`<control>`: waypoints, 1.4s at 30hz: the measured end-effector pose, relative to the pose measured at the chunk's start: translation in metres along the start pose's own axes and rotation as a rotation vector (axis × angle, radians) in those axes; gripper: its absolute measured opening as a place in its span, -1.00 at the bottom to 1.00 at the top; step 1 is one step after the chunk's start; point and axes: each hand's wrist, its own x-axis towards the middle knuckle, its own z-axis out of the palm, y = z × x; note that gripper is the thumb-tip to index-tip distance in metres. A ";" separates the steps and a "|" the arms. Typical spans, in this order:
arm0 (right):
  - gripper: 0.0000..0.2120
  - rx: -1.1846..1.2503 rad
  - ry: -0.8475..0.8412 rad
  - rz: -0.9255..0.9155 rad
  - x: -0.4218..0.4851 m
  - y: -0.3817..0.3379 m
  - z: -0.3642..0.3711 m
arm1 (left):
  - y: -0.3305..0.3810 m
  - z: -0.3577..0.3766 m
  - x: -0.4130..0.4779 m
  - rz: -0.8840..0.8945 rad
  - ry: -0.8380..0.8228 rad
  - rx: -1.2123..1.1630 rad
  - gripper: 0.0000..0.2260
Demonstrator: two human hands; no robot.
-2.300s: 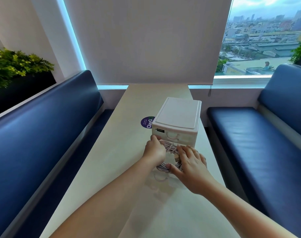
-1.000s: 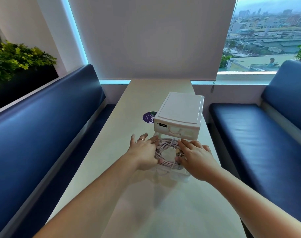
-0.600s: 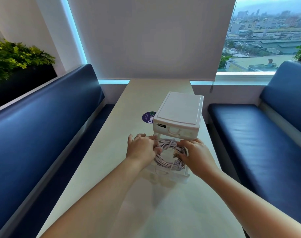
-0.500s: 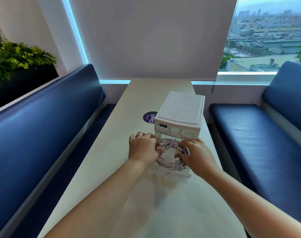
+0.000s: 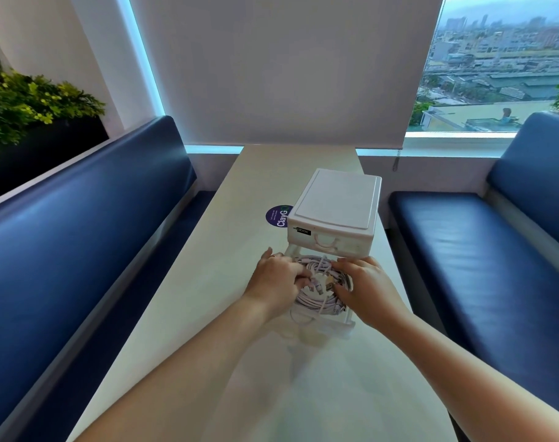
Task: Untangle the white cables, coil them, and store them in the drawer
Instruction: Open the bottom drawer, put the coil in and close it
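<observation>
Done so far: the white cables (image 5: 316, 296) look untangled and wound into one round coil, which lies inside the pulled-out lower drawer (image 5: 335, 323) of a small drawer unit (image 5: 335, 208).
Left to do: by my reading, tuck in the loose ends, lift both hands clear and push the drawer shut.
Left hand (image 5: 278, 279): on the coil's left side, its fingers curled over the strands and gripping them.
Right hand (image 5: 365, 288): laid on the coil's right side, fingers spread and fairly straight, pressing rather than grasping.
Cables: thin, smooth and limp, in several stacked loops. The plug ends with metal tips gather in the middle of the ring.
Drawer: a shallow rectangular tray of thin, translucent plastic.
Drawer unit: a matte white plastic box with rounded corners and a recessed flat top. Its upper drawer is closed and has an arched pull and a small black label.
Tabletop (image 5: 208, 314): long, narrow, pale and smooth, with a faint sheen. A round purple sticker (image 5: 278, 216) lies just beside the unit.
Benches (image 5: 80, 234): padded, dark blue and glossy like leather, one on either side of the tabletop.
</observation>
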 end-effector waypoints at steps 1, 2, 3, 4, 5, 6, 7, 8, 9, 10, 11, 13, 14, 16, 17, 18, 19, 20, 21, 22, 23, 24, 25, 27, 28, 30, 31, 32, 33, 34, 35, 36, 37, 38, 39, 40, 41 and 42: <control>-0.56 -0.003 -0.003 0.002 0.000 0.001 0.000 | 0.000 -0.001 -0.001 0.022 -0.046 -0.011 -0.75; -0.56 -0.004 -0.002 0.002 0.001 0.001 0.000 | 0.001 -0.002 -0.002 0.053 -0.088 0.003 -0.74; -0.56 -0.005 0.001 0.000 0.001 0.002 0.000 | 0.002 -0.001 -0.002 0.091 -0.122 0.031 -0.72; -0.56 -0.005 -0.003 -0.003 0.002 0.001 0.000 | 0.003 0.001 -0.003 0.128 -0.143 0.069 -0.71; -0.55 -0.003 -0.015 -0.008 0.001 0.001 0.000 | 0.004 0.003 -0.004 0.148 -0.155 0.108 -0.69; -0.53 -0.002 -0.032 -0.017 0.000 -0.001 0.000 | 0.006 0.004 -0.004 0.152 -0.159 0.146 -0.68; -0.52 -0.002 -0.045 -0.033 -0.001 -0.001 0.001 | 0.006 0.004 -0.005 0.156 -0.150 0.188 -0.67; -0.52 0.001 -0.050 -0.051 -0.003 -0.001 0.001 | 0.007 0.003 -0.005 0.169 -0.130 0.234 -0.68; -0.54 0.013 -0.036 -0.075 -0.006 0.001 0.001 | 0.007 0.003 -0.005 0.190 -0.114 0.271 -0.69; -0.58 0.039 -0.006 -0.109 -0.009 0.003 0.002 | 0.007 0.001 -0.007 0.209 -0.114 0.287 -0.69; -0.66 0.064 0.035 -0.151 -0.012 0.005 0.002 | 0.007 -0.001 -0.008 0.215 -0.135 0.282 -0.66; -0.76 0.053 0.088 -0.226 -0.018 0.008 0.000 | 0.005 -0.007 -0.012 0.191 -0.220 0.260 -0.55; -0.70 0.023 0.074 -0.249 -0.021 0.009 -0.002 | 0.003 -0.009 -0.013 0.179 -0.274 0.259 -0.47; -0.49 -0.041 -0.015 -0.271 -0.026 0.011 -0.004 | -0.003 -0.013 -0.017 0.175 -0.367 0.291 -0.25; -0.38 -0.085 -0.056 -0.286 -0.029 0.014 -0.004 | -0.007 -0.013 -0.018 0.186 -0.384 0.328 -0.15; -0.29 -0.142 -0.092 -0.301 -0.032 0.016 -0.003 | -0.009 -0.013 -0.020 0.202 -0.374 0.366 -0.08; -0.21 -0.204 -0.115 -0.312 -0.034 0.017 -0.002 | -0.013 -0.011 -0.021 0.218 -0.345 0.396 -0.05; -0.18 -0.256 -0.122 -0.320 -0.036 0.018 -0.001 | -0.016 -0.010 -0.022 0.232 -0.312 0.413 -0.04; -0.18 -0.288 -0.120 -0.325 -0.036 0.019 0.000 | -0.018 -0.008 -0.022 0.244 -0.284 0.416 -0.05; -0.19 -0.304 -0.115 -0.330 -0.036 0.020 0.000 | -0.020 -0.007 -0.022 0.255 -0.260 0.413 -0.07; -0.21 -0.311 -0.114 -0.336 -0.036 0.021 0.000 | -0.021 -0.006 -0.021 0.265 -0.240 0.412 -0.10; -0.23 -0.316 -0.112 -0.342 -0.035 0.021 0.001 | -0.022 -0.006 -0.020 0.275 -0.228 0.416 -0.12; -0.24 -0.317 -0.106 -0.348 -0.034 0.022 0.001 | -0.022 -0.007 -0.018 0.283 -0.231 0.422 -0.13; -0.25 -0.307 -0.100 -0.359 -0.034 0.022 0.001 | -0.020 -0.007 -0.014 0.279 -0.263 0.405 -0.13; -0.25 -0.292 -0.102 -0.361 -0.034 0.022 0.000 | -0.018 -0.007 -0.013 0.269 -0.271 0.373 -0.14; -0.24 -0.256 -0.103 -0.364 -0.033 0.023 0.000 | -0.015 -0.006 -0.011 0.250 -0.263 0.298 -0.19; -0.24 -0.244 -0.099 -0.366 -0.032 0.024 0.000 | -0.015 -0.006 -0.010 0.246 -0.253 0.276 -0.22; -0.24 -0.240 -0.092 -0.370 -0.031 0.024 0.000 | -0.015 -0.007 -0.009 0.250 -0.238 0.271 -0.25; -0.24 -0.240 -0.085 -0.375 -0.030 0.024 0.000 | -0.016 -0.008 -0.008 0.262 -0.225 0.287 -0.26; -0.25 -0.239 -0.083 -0.375 -0.029 0.025 0.000 | -0.017 -0.008 -0.007 0.285 -0.215 0.318 -0.27; -0.25 -0.233 -0.081 -0.373 -0.029 0.025 0.001 | -0.017 -0.008 -0.007 0.307 -0.208 0.351 -0.28; -0.25 -0.226 -0.084 -0.366 -0.028 0.026 0.001 | -0.017 -0.008 -0.007 0.321 -0.206 0.373 -0.29; -0.25 -0.224 -0.083 -0.362 -0.027 0.026 0.001 | -0.016 -0.008 -0.007 0.323 -0.211 0.386 -0.29; -0.25 -0.232 -0.078 -0.360 -0.026 0.027 0.001 | -0.016 -0.007 -0.007 0.318 -0.214 0.396 -0.30; -0.25 -0.250 -0.066 -0.358 -0.024 0.028 0.001 | -0.015 -0.007 -0.006 0.314 -0.213 0.409 -0.31; -0.26 -0.273 -0.057 -0.350 -0.023 0.029 0.001 | -0.014 -0.006 -0.005 0.314 -0.208 0.429 -0.31; -0.26 -0.299 -0.046 -0.337 -0.022 0.030 0.002 | -0.012 -0.006 -0.004 0.315 -0.205 0.452 -0.32; -0.27 -0.320 -0.034 -0.324 -0.020 0.031 0.002 | -0.011 -0.005 -0.002 0.316 -0.202 0.476 -0.32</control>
